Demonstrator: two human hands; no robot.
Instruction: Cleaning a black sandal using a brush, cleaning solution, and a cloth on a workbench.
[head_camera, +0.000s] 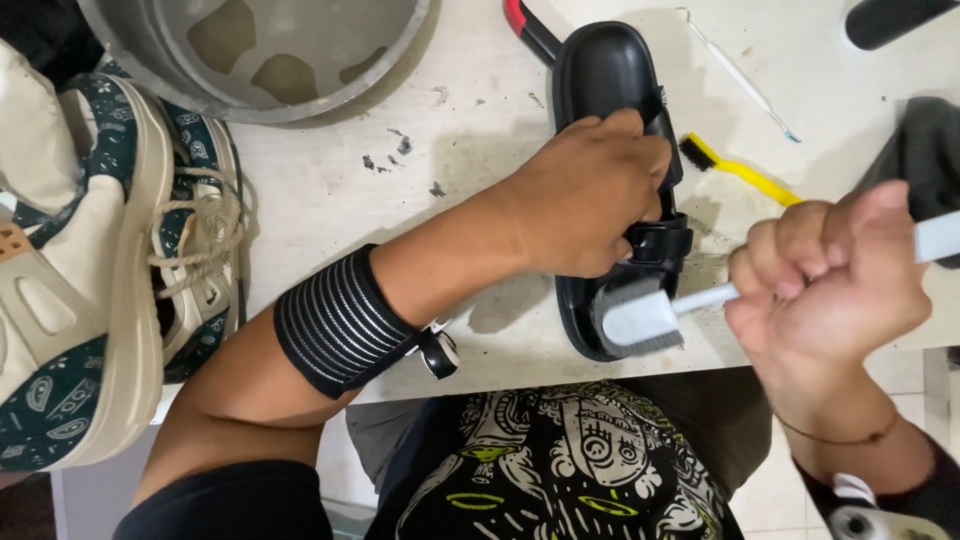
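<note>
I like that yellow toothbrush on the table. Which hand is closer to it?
Right. The right hand is just below the yellow toothbrush, almost at its handle end, gripping a white brush. The left hand presses on the black sandal, beside the bristles.

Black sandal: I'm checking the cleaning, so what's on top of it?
On the black sandal, the left hand grips the strap and the white brush touches the heel. The strap's middle is covered.

White table, black sandal, yellow toothbrush, metal basin, patterned sneakers
</note>
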